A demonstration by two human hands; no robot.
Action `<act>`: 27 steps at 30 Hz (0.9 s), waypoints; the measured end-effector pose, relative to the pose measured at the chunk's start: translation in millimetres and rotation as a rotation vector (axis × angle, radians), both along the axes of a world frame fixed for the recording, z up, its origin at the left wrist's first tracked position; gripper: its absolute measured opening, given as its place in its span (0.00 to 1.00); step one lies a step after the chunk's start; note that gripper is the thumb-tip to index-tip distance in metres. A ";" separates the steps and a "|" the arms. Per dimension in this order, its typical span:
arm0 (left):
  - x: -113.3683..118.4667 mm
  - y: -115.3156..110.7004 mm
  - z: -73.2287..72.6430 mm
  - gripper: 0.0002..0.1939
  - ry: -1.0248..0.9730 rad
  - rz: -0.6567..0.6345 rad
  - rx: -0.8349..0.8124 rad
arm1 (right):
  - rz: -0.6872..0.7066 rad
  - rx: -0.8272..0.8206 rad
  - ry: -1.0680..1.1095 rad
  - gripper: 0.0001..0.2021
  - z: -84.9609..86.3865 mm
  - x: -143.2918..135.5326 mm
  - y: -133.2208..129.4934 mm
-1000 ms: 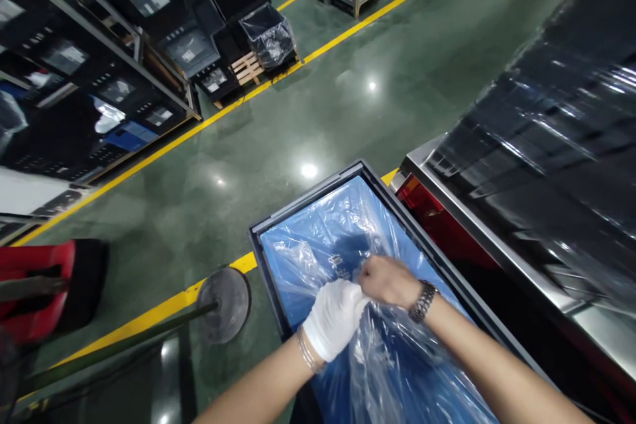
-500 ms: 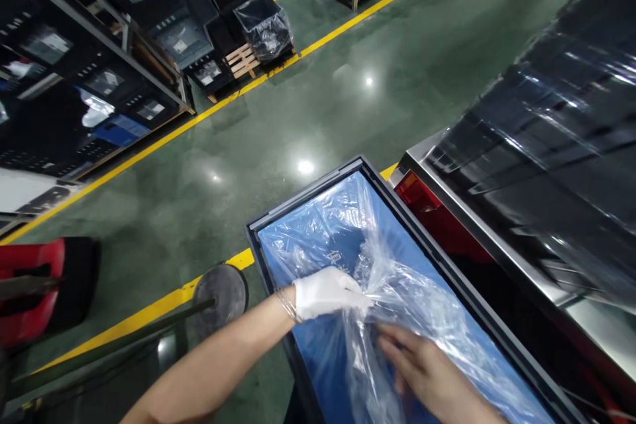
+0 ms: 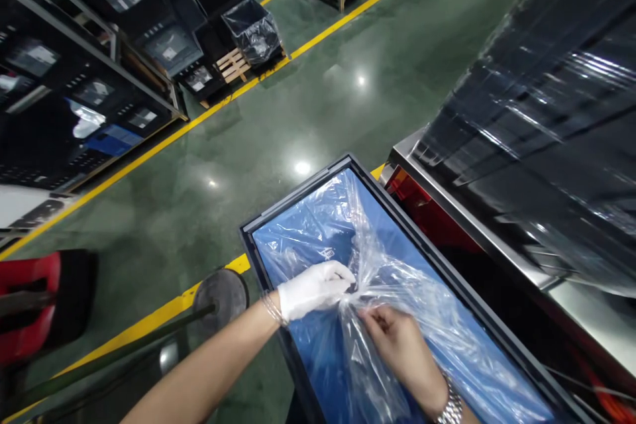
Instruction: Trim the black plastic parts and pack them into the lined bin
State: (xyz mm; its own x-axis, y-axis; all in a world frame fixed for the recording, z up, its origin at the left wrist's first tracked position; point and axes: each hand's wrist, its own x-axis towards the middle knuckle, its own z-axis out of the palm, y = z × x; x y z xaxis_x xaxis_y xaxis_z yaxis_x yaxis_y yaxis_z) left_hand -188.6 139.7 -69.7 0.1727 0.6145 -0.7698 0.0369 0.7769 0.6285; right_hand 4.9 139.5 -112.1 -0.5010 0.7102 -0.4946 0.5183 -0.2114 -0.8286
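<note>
**Clear plastic gathered at mid-crate, both hands on it**

Clear plastic film (image 3: 397, 291) lies crumpled over a blue liner (image 3: 308, 238) inside a dark grey crate (image 3: 298, 189). Crate is a long rectangle; its long axis runs from the far-left corner, near the yellow floor line (image 3: 149, 318), toward the near right, where it leaves the picture. Far short rim points out over the green floor (image 3: 298, 112).

Film is bunched into a twisted neck about midway along the crate, nearer its left long rim. From that neck it fans out two ways: a peak rising toward the far end, and a wider sheet spreading toward the near right.

Left hand (image 3: 313, 290), in a white glove, is closed on the neck of the film from the left side, fingers curled, bracelet at the wrist. Right hand (image 3: 400, 344), bare, watch (image 3: 450, 407) on the wrist, pinches the film just beside the glove, thumb and fingertips narrow on it. Hands nearly touching.

Right of the crate: a steel edge (image 3: 462, 218) with red below it, and a stack of dark goods under stretch wrap (image 3: 546, 112). Left: round base on a pole (image 3: 221, 291). Far left: racks of black bins (image 3: 99, 79).
</note>
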 end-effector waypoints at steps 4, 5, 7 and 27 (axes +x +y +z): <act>-4.7 -2.4 -16.0 0.13 0.255 -0.079 0.162 | 0.053 0.104 -0.072 0.30 -9.8 11.8 -0.6; -6.5 -2.1 -20.5 0.10 0.326 -0.115 0.210 | 0.067 0.119 -0.081 0.29 -10.1 15.3 -1.5; -9.4 -1.9 -29.0 0.08 0.440 -0.201 0.296 | 0.092 0.135 -0.086 0.27 -4.3 22.4 -2.5; 16.1 23.7 10.9 0.08 0.314 -0.026 0.358 | -0.120 0.033 0.382 0.24 -9.8 -30.0 27.6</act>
